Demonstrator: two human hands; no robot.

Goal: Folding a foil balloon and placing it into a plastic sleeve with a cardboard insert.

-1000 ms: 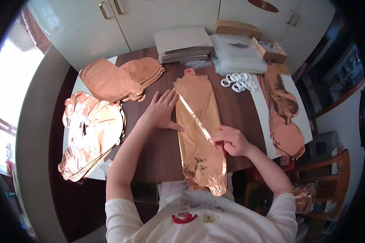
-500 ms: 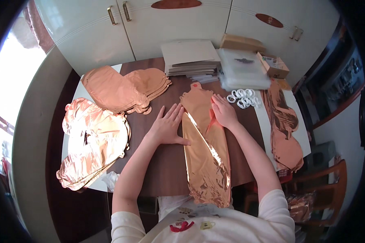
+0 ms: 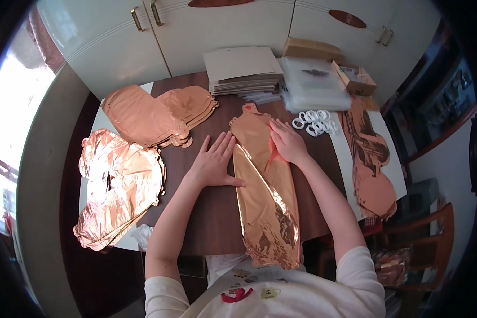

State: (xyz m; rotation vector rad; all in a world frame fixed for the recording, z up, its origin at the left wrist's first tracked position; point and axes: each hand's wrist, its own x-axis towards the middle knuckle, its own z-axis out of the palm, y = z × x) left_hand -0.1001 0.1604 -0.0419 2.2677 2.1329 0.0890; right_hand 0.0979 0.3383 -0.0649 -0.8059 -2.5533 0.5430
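A long folded rose-gold foil balloon (image 3: 262, 180) lies in front of me, its narrow tab with a red mark at the far end and its crinkled near end reaching over the table's front edge. My left hand (image 3: 215, 161) rests flat along its left edge, fingers stretched out and the thumb on the foil. Across from it, my right hand (image 3: 288, 141) lies on the right edge with its fingers extended, beside a reddish reflection. Both hands are open and press on the foil without gripping it.
More foil balloons (image 3: 143, 114) are stacked at the far left, with shiny ones (image 3: 122, 185) nearer. At the back stand grey-white cards (image 3: 241, 63), clear plastic bags (image 3: 315, 87) and a small box (image 3: 355, 78). White ribbon rolls (image 3: 314, 123) sit before another balloon (image 3: 367, 164) on the right.
The whole scene has shifted slightly left and up in the picture. Both hands keep nearly the same place on the folded balloon.
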